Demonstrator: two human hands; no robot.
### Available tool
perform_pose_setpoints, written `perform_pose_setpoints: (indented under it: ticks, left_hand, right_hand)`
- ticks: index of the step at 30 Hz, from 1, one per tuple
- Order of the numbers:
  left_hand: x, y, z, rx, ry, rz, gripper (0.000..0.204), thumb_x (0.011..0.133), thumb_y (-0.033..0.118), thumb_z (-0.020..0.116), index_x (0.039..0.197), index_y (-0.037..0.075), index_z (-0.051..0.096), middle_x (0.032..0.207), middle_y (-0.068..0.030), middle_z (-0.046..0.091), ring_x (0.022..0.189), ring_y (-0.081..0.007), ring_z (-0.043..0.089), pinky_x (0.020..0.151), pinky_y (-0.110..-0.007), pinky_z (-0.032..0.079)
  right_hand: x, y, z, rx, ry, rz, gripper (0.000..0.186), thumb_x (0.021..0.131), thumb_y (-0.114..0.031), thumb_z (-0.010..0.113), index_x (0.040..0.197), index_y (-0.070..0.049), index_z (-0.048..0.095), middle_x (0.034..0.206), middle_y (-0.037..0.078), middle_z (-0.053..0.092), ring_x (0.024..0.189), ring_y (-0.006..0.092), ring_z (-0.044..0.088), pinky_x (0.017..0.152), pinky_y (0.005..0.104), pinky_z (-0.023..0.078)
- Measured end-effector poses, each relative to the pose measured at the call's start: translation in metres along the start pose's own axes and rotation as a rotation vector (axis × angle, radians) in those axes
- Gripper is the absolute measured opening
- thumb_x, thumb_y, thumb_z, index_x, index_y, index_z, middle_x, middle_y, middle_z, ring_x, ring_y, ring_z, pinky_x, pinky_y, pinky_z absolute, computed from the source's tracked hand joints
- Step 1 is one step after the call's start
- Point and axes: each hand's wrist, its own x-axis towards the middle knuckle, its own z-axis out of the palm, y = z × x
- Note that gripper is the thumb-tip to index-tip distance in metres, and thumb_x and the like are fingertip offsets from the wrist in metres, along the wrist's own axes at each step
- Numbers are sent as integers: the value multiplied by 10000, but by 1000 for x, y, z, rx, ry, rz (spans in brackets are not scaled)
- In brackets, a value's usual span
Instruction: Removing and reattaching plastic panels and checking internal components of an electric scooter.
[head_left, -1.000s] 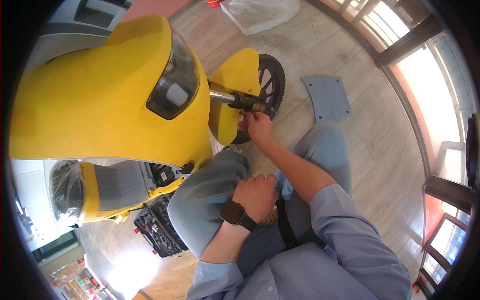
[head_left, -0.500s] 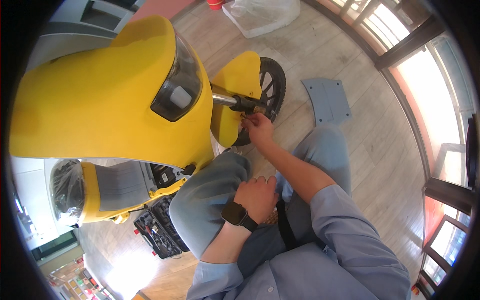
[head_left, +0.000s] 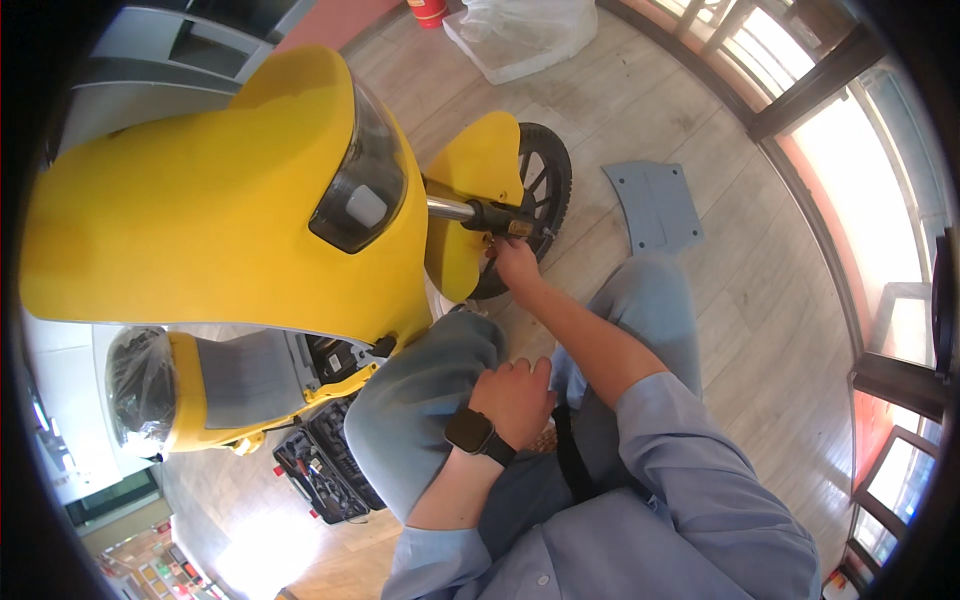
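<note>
Beside a yellow scooter [head_left: 200, 210], my right hand [head_left: 515, 263] reaches to its front wheel [head_left: 552, 165]. The fingertips pinch together just below the lower end of the black-and-chrome fork leg [head_left: 480, 212], by the lower part of the yellow front fender [head_left: 480, 150]. Whatever small part they grip is too small to make out. My left hand [head_left: 515, 402], with a black watch [head_left: 470, 432] on the wrist, rests on my lap. Its fingers curl under and are closed, their tips hidden; nothing shows in them.
A grey panel [head_left: 655, 208] with corner holes lies on the floor beyond my right knee. An opened tool case [head_left: 325, 480] sits below the scooter's grey seat [head_left: 250, 380]. Further off are a clear plastic bag [head_left: 525, 40] and a red can [head_left: 428, 12]. Windows line the right side.
The view has shifted slightly, so the scooter sits a little lower. My right hand has stayed by the fork's lower end, its fingers slightly turned; my left hand has not moved.
</note>
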Motion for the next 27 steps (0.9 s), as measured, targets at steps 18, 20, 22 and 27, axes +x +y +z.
perform_pose_setpoints:
  ticks: [18, 20, 22, 27]
  left_hand:
    - [-4, -3, 0, 10, 3, 10, 298, 818, 262, 604, 1011, 48, 525, 828, -152, 602, 796, -322, 617, 660, -428, 489]
    - [-2, -2, 1, 8, -3, 17, 299, 820, 265, 603, 1010, 48, 524, 832, -151, 602, 797, -321, 617, 659, -428, 489]
    - [-1, 0, 0, 9, -9, 13, 297, 822, 267, 602, 1008, 48, 527, 839, -148, 601, 801, -322, 616, 660, -426, 489]
    - [-4, -3, 1, 10, -1, 6, 289, 820, 265, 604, 998, 49, 532, 834, -145, 599, 800, -320, 617, 655, -424, 491]
  right_hand:
    - [-20, -11, 9, 279, 69, 109, 246, 856, -277, 626, 857, -31, 644, 595, 6, 506, 526, 126, 471, 487, 274, 364]
    - [-11, -2, 16, 312, 87, 105, 279, 874, -311, 600, 856, -35, 633, 582, 3, 482, 500, 128, 454, 472, 280, 354]
    - [-2, 7, 17, 347, 106, 101, 314, 891, -346, 573, 854, -38, 622, 569, -1, 459, 474, 130, 436, 457, 286, 344]
    - [-3, 0, 14, 345, -1, 277, 377, 906, -380, 530, 765, -38, 603, 535, 17, 443, 393, 151, 395, 400, 315, 299]
